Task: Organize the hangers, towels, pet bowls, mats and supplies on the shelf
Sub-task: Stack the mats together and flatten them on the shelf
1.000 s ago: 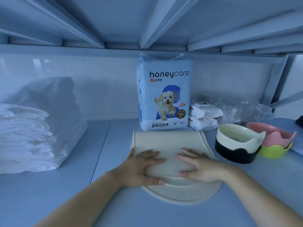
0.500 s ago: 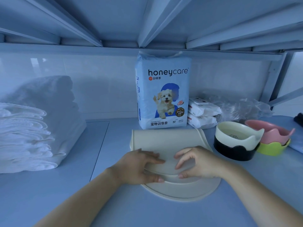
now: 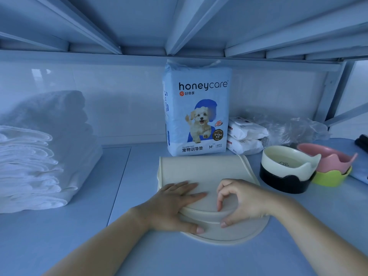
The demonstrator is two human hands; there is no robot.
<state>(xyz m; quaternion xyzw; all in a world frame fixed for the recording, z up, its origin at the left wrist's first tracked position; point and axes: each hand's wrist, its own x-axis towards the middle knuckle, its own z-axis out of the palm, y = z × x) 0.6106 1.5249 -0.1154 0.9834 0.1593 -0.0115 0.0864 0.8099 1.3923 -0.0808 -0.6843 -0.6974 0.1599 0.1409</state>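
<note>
A cream folded mat (image 3: 201,170) lies on the blue shelf (image 3: 79,236) in front of me. My left hand (image 3: 171,208) rests flat on its near left part, thumb tucked under the folded front edge. My right hand (image 3: 245,202) arches over the near right part, fingertips on the top layer and thumb at the edge below. White folded towels (image 3: 29,166) are stacked at the left. At the right, a cream bowl (image 3: 286,162) sits in a black bowl (image 3: 284,182), and a pink bowl (image 3: 328,156) sits in a green one (image 3: 330,177).
A tall pack of training pads (image 3: 197,108) stands upright behind the mat, against the back wall. Two wipe packs (image 3: 245,136) and a crumpled clear plastic bag (image 3: 294,130) lie to its right. A dark object (image 3: 362,144) shows at the far right edge. The upper shelf's underside (image 3: 179,26) hangs close overhead.
My right hand has lifted from lying flat into an arch, fingertips and thumb now pinching the mat's folded edge. The left hand has stayed in place.
</note>
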